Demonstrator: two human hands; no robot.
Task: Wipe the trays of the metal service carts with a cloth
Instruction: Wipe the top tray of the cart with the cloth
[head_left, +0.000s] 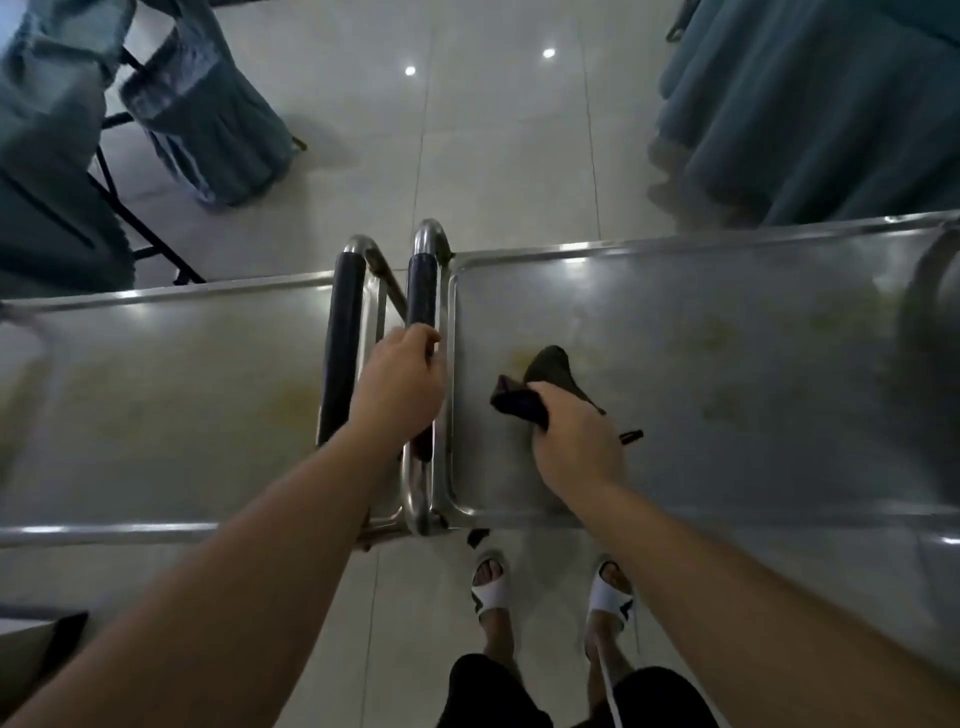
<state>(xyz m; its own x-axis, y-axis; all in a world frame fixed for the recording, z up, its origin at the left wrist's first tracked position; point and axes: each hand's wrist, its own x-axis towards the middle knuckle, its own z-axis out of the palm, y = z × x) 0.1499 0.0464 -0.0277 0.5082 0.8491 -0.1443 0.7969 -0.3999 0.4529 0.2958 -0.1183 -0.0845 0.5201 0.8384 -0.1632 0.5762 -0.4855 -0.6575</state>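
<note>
So, quick rundown of where things sit right now:

Carts: two metal service carts parked end to end, handles meeting in the middle, so both top trays are reachable from one standing spot.

Left hand: left hand (399, 387) is curled around the right cart's black-sleeved handle (422, 291); looks like it's there to keep the cart from rolling while the other hand scrubs.

Right hand: right hand (574, 441) has its fingers closed on a bunched dark cloth (540, 382), which is down on the right tray (753, 415) near its handle end.

Why there: a yellowish smear sits just past the cloth, so starting at that end makes sense.

Left tray: left tray (182, 405) shows similar yellowish staining and has no cloth on it; probably next in line.

Edges: the right tray has a raised lip all around with rounded corners, so the cloth will likely need pushing into those corners.

Room: lots of bare tray stretching out to the right for long strokes; the far right end is blurred, can't tell what's there.

Surroundings: draped chairs (208, 119) stand beyond the carts on the tiled floor, well apart from the hands.
</note>
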